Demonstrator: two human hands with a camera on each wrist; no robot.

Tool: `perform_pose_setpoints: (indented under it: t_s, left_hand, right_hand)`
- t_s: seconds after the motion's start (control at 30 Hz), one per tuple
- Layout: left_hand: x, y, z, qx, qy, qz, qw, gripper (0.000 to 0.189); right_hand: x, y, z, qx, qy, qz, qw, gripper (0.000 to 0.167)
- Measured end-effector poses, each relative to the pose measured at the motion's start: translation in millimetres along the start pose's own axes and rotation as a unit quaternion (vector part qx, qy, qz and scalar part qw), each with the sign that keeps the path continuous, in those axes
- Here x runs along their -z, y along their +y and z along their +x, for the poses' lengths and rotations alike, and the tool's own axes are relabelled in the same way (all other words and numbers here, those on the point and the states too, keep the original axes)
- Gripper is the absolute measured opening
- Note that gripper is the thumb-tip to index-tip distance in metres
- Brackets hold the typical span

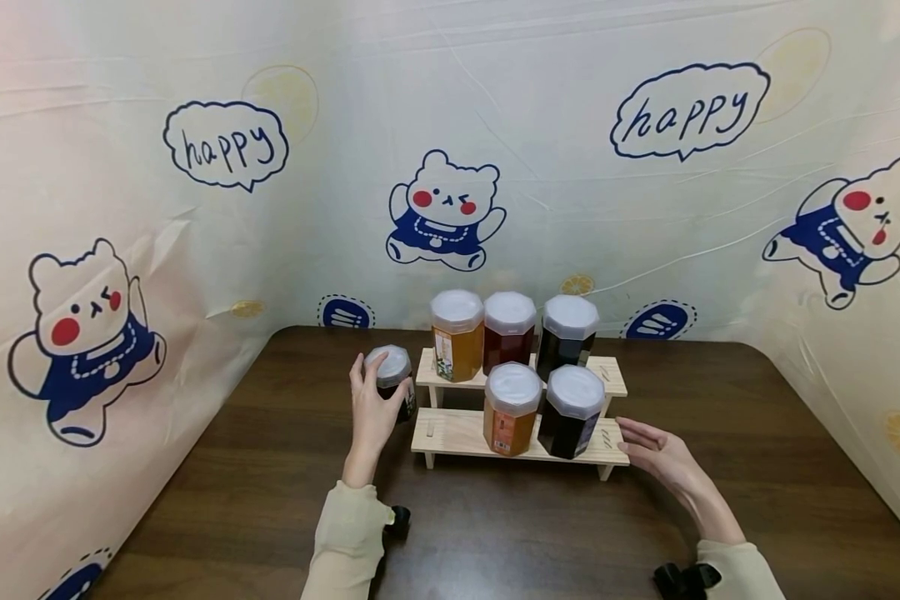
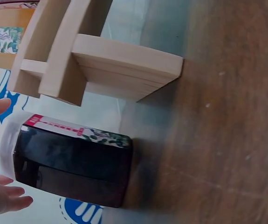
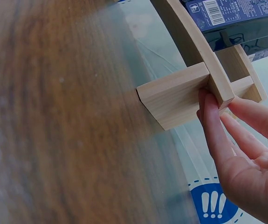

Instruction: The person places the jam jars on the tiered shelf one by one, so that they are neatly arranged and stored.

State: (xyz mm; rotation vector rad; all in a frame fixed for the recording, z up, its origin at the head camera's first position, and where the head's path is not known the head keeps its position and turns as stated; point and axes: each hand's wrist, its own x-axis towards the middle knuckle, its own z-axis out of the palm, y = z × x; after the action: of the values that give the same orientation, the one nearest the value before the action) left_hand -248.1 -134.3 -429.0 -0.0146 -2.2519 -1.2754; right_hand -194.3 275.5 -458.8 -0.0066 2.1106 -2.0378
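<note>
At the left of a two-tier wooden display stand (image 1: 457, 421), a dark jar (image 2: 73, 158) with a whitish lid stands upright on the table. My left hand (image 1: 375, 408) is spread around its lid; in the left wrist view the thumb and fingers lie on opposite sides, and contact is hard to tell. My right hand (image 3: 250, 158) pinches the right end of the lower shelf (image 3: 217, 79). On the lower shelf stand an amber jar (image 1: 512, 408) and a dark jar (image 1: 570, 412). The upper shelf bears a golden jar (image 1: 457, 337), a reddish jar (image 1: 508, 333) and another dark jar (image 1: 566, 337).
The brown wooden table (image 1: 495, 533) reaches back to a hanging printed sheet (image 1: 555, 225) with cartoon bears. This sheet also flanks the table on both sides. Black straps (image 1: 686, 579) sit on both wrists.
</note>
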Motion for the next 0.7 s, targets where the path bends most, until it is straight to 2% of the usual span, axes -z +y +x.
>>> perform_pose_setpoints:
  t_s: [0.13,0.37,0.7]
  left_hand:
    - [-2.8,-4.3,0.5,0.014,-0.005,-0.01,0.9998,0.052]
    - [-5.1,-9.0,1.5,0.017,-0.001,-0.011,0.9998,0.052]
    - [-10.9,-15.9,2.3,0.03,0.026,-0.015,0.9991,0.052]
  right_hand:
    - [0.6,0.1,-0.4,-0.001,-0.003,-0.006,1.0,0.061]
    - [0.2,0.4,0.0,-0.001,-0.002,-0.01,1.0,0.06]
    - [0.1,0.2,0.1,-0.001,-0.002,-0.012,0.9999,0.06]
